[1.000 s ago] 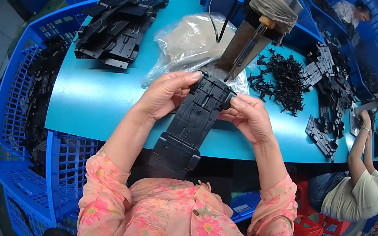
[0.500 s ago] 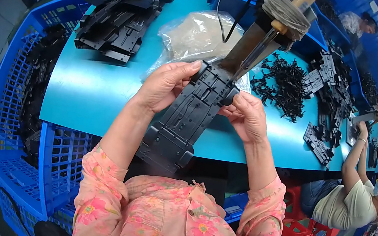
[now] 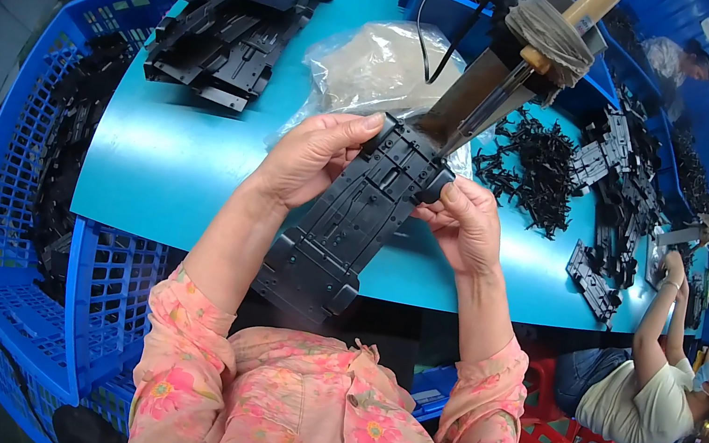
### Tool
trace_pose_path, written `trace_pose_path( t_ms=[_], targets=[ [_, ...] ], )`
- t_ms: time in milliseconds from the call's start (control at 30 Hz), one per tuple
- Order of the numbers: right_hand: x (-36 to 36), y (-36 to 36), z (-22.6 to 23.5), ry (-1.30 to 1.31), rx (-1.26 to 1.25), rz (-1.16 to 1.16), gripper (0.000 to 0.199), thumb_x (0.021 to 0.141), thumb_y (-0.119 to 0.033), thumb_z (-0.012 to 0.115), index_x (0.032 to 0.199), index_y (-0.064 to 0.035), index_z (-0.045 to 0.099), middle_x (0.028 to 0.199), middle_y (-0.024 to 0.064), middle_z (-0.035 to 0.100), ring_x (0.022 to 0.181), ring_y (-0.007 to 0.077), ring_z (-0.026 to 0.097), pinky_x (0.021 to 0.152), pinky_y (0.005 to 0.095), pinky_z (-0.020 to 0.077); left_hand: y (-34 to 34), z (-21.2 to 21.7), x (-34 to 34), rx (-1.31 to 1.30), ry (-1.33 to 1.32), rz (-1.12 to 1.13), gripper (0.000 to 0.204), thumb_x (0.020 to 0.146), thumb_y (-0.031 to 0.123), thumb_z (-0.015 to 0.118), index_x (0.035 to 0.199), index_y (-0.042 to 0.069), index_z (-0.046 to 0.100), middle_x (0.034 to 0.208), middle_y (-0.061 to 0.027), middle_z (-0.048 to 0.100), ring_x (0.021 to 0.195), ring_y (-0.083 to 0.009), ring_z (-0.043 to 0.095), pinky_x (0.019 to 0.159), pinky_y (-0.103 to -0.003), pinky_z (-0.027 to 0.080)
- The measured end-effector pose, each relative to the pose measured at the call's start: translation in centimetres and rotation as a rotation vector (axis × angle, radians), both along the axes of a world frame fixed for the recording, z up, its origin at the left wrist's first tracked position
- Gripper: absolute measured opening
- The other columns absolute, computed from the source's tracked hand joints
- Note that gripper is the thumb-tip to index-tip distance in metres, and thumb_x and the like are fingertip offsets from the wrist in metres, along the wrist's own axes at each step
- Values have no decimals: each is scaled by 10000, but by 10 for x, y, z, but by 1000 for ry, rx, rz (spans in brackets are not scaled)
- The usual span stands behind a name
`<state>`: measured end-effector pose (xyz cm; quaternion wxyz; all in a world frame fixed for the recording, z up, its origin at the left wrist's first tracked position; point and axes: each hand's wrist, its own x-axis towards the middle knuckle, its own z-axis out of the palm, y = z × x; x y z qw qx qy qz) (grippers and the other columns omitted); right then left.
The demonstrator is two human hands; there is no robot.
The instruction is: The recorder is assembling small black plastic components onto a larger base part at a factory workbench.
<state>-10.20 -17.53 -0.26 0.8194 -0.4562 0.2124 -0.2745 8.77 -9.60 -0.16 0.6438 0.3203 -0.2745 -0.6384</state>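
Between both hands I hold a long black plastic chassis-like part (image 3: 357, 208), tilted so its far end points up and right. My left hand (image 3: 320, 157) pinches its far left corner, thumb on top. My right hand (image 3: 470, 225) grips the right edge near a rounded black lug, fingers partly hidden underneath. At the part's far end stands a brown metal bracket (image 3: 485, 83) with a thin metal rod coming down to the plastic. Grey cloth (image 3: 548, 39) is wrapped around the rod's upper end, below a wooden handle (image 3: 594, 6).
Stacked black parts (image 3: 231, 34) lie far left on the turquoise table (image 3: 163, 178). A clear plastic bag (image 3: 381, 70) sits behind my hands. Small black pieces (image 3: 534, 173) and more moulded parts (image 3: 614, 173) are heaped right. Blue crates (image 3: 79, 306) stand left; a co-worker (image 3: 655, 398) sits right.
The view has shifted slightly. Both hands keep their grip on the black part, and its far end stays against the bracket and rod.
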Motion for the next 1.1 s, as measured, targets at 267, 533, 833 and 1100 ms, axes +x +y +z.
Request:
trace_pose_path(
  t_ms=[267,533,833,1100],
  targets=[
    [-1,-1,-2,-52,-14,13,195,795,-162,586,729,13,531,761,108,592,658,161,583,668,294,504,-1,-1,-1,-6,12,5,267,841,252,532,897,-6,571,783,-31,609,641,-45,561,574,-172,454],
    [-1,-1,-6,-58,-19,4,200,794,-163,588,776,33,553,774,115,600,676,171,593,665,298,507,-2,-5,2,-20,36,-28,260,842,251,531,891,-1,571,782,-26,607,635,-40,553,571,-166,448],
    [0,0,-4,-86,-38,6,203,794,-156,587,784,44,553,789,142,604,671,189,590,653,302,502,-1,-3,1,-20,49,-23,267,841,253,532,905,-4,565,801,-42,611,652,-57,574,579,-181,469],
    [0,0,-6,-51,-61,-19,231,789,-167,591,799,62,558,776,148,603,664,195,587,648,300,495,-1,-4,1,-17,47,-25,267,843,242,529,930,-7,564,823,-42,609,668,-57,575,590,-182,473]
  ],
)
